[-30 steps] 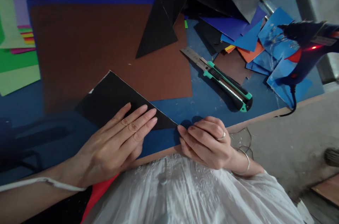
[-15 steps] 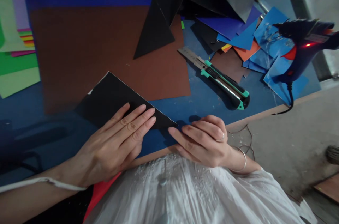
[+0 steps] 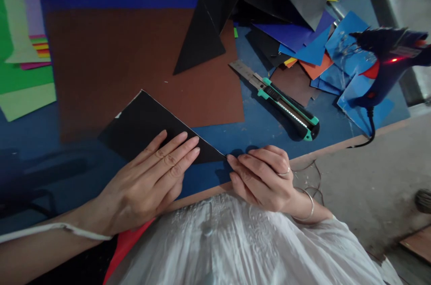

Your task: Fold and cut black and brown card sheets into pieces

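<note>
Black paper triangle (image 3: pixel 148 128) under left hand (image 3: pixel 148 181), flush with table edge (image 3: pixel 202 195)

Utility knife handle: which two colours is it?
Black and green, on the knife handle, in the head view.

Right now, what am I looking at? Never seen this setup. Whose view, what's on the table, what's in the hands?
There is no machine: a person works with bare hands, filmed by a camera on their head looking down. The left hand lies flat on a black card triangle, pressing it to the blue table. The right hand touches the triangle's tip with its fingertips. Neither hand grips anything. Also on the table: a brown sheet, a green-handled knife, a glue gun with a red light on, and a pile of card offcuts.
</note>
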A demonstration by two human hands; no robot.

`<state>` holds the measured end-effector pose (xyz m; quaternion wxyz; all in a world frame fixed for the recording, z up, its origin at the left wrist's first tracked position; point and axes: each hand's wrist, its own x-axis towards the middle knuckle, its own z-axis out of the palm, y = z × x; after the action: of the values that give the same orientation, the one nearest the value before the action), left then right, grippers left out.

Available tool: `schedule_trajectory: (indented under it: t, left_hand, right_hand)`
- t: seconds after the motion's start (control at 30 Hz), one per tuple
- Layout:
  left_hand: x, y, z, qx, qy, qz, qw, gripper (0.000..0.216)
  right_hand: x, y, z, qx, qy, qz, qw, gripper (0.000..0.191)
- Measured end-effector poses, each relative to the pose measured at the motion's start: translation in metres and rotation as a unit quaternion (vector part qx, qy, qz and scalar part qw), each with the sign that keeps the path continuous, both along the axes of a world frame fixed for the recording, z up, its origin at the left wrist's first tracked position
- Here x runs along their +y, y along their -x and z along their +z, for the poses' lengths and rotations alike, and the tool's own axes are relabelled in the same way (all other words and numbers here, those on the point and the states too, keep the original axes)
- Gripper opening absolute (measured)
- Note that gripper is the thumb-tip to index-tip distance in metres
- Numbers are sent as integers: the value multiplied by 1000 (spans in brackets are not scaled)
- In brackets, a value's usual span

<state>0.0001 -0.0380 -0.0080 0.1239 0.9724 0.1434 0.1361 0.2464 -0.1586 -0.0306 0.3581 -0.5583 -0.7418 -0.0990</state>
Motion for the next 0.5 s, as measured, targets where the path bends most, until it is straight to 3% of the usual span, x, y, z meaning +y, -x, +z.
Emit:
schedule_trajectory:
  t: [0.5]
  left_hand:
    - [-3, 0, 0, 7, -1, 10, 1000, 71]
  right_hand:
    - [-1, -2, 3, -11, 17, 6, 1000, 18]
